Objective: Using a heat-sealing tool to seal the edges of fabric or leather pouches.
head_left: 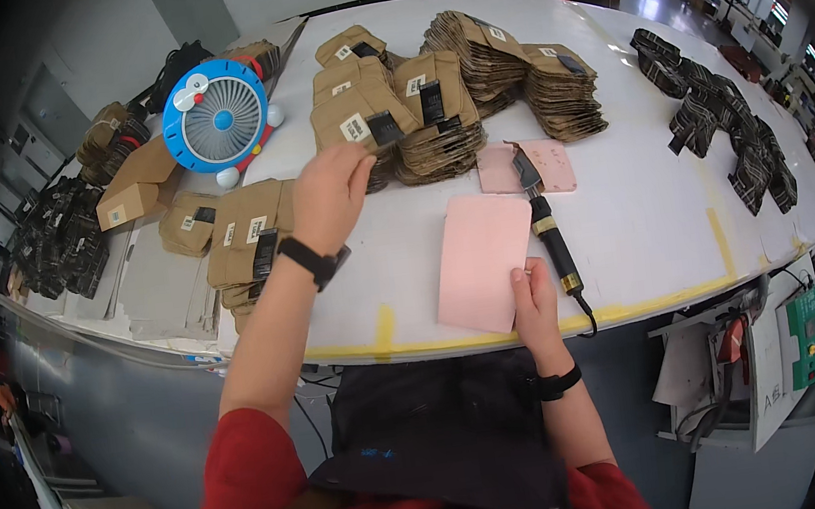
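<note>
White worktop (658,206), brown stacks (481,57) with printed white labels (354,128) at the worker's twelve o'clock.
Right hand (536,302) grips a pink card (478,258) at one; left hand (332,193) curls by the stacks, whether pinching anything I can't tell. Cardboard box (132,188) at ten, contents hidden.

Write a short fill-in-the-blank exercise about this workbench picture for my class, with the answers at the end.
1. The right hand holds a sheet coloured ____.
2. The hand nearest the brown packets is the person's ____ one.
3. The corded tool's handle lies to the person's ____ of the held sheet.
4. The fan has a rim coloured ____.

Missing words: pink; left; right; blue.
</note>
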